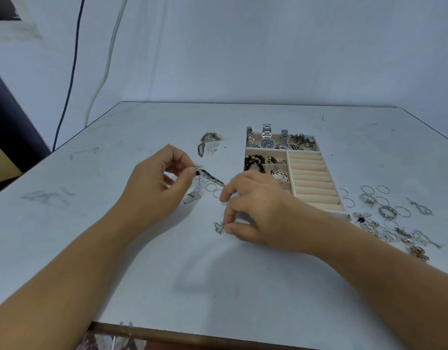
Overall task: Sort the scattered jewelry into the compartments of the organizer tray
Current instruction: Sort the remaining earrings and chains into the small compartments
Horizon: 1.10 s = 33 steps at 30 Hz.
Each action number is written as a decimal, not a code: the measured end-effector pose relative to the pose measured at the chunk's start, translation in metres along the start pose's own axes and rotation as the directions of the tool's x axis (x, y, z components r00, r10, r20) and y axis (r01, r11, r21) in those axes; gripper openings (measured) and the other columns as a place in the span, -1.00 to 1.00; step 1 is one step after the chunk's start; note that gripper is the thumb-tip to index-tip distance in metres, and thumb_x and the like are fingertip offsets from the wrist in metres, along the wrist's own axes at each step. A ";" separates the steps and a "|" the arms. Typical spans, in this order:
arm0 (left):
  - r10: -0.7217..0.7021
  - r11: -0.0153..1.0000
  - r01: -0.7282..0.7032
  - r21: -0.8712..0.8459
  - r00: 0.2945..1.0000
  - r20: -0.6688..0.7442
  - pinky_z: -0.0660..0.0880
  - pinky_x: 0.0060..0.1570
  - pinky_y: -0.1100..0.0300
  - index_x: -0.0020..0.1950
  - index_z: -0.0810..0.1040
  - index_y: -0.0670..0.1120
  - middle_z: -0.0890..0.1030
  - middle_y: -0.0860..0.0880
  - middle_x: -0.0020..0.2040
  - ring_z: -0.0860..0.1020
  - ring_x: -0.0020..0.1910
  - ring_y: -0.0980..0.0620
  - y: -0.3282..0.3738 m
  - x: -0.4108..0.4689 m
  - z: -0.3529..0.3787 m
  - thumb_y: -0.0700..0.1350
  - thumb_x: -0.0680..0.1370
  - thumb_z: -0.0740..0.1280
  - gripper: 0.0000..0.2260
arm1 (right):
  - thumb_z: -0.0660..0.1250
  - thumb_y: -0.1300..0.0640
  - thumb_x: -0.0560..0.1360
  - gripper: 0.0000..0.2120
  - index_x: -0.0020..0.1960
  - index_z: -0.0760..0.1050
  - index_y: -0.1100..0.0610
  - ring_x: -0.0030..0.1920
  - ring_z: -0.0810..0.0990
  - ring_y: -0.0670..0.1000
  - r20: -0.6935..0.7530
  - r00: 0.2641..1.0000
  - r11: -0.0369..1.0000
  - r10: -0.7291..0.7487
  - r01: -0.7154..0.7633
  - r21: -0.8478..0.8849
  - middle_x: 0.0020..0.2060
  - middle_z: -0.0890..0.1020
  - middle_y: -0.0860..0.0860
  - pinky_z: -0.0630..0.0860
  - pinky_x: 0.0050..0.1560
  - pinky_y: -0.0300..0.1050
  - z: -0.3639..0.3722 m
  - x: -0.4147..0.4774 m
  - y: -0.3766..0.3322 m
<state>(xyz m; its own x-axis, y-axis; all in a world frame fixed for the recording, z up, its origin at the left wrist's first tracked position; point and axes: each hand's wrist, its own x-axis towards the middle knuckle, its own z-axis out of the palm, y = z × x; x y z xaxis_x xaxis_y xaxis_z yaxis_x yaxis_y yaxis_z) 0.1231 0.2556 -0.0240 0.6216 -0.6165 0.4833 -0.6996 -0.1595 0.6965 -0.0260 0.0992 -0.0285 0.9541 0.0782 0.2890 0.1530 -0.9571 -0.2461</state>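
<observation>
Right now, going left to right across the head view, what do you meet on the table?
Left hand → earring it pinches → right hand, pinching a charm → ring rolls of the tray → loose rings.

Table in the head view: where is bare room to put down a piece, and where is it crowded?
Bare: the table near edge between both forearms, and left of the left hand. Crowded: loose rings right of the organizer tray, thin rings between the hands.
</observation>
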 end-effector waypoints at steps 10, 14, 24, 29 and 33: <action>0.009 0.999 -0.009 0.043 1.000 0.004 0.37 -0.30 0.48 -0.17 0.49 0.09 0.60 0.10 -0.20 0.52 -0.21 0.26 0.007 -0.004 0.000 -0.17 0.51 0.35 -0.84 | 0.30 0.01 0.52 -0.91 -0.08 0.53 0.01 -0.12 0.54 -0.08 -0.128 0.978 0.934 0.162 -0.111 0.338 -0.19 0.61 -0.08 0.45 -0.04 -0.20 -0.025 0.001 0.000; 0.006 0.999 -0.006 0.041 1.000 0.003 0.35 -0.31 0.50 -0.16 0.49 0.06 0.60 0.09 -0.22 0.51 -0.25 0.30 0.012 -0.005 0.002 -0.18 0.51 0.35 -0.86 | 0.32 0.07 0.52 -0.96 -0.11 0.51 -0.03 -0.18 0.59 -0.14 -0.187 0.958 0.878 0.219 -0.111 0.466 -0.25 0.63 -0.12 0.46 -0.17 -0.36 -0.032 0.000 -0.002; 0.032 0.999 -0.032 0.000 0.999 0.001 0.41 -0.25 0.44 -0.16 0.50 0.09 0.59 0.16 -0.15 0.54 -0.18 0.22 0.014 -0.004 0.006 -0.17 0.51 0.35 -0.85 | 0.33 0.11 0.52 -0.97 -0.08 0.52 0.06 -0.22 0.55 -0.18 -0.380 0.878 0.814 0.291 -0.018 0.581 -0.23 0.60 -0.10 0.51 -0.13 -0.30 -0.042 0.009 -0.009; 0.033 0.997 -0.033 -0.072 0.999 0.007 0.44 -0.25 0.40 -0.17 0.50 0.11 0.59 0.13 -0.18 0.54 -0.20 0.20 0.015 -0.004 0.009 -0.05 0.48 0.33 -0.94 | 0.36 0.10 0.51 -0.96 -0.11 0.51 -0.02 -0.13 0.62 -0.02 -0.464 0.810 0.760 0.358 0.035 0.648 -0.19 0.65 -0.07 0.56 -0.02 -0.13 -0.053 0.016 -0.008; -0.001 0.980 0.006 -0.197 1.000 0.024 0.46 -0.29 0.19 -0.17 0.52 0.12 0.60 0.12 -0.22 0.53 -0.23 0.17 0.019 -0.002 0.016 -0.03 0.47 0.32 -0.96 | 0.35 0.07 0.48 -0.97 -0.11 0.50 -0.02 -0.13 0.64 0.06 -0.495 0.773 0.734 0.396 0.058 0.677 -0.17 0.69 0.01 0.58 0.01 0.08 -0.058 0.017 -0.002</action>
<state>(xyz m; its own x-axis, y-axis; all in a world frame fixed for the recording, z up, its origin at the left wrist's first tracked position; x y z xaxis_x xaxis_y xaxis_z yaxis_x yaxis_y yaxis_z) 0.1034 0.2414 -0.0199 0.6139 -0.6342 0.4699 -0.6128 -0.0078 0.7902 -0.0247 0.0865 0.0308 0.6711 -0.4564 0.5843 0.3421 -0.5085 -0.7902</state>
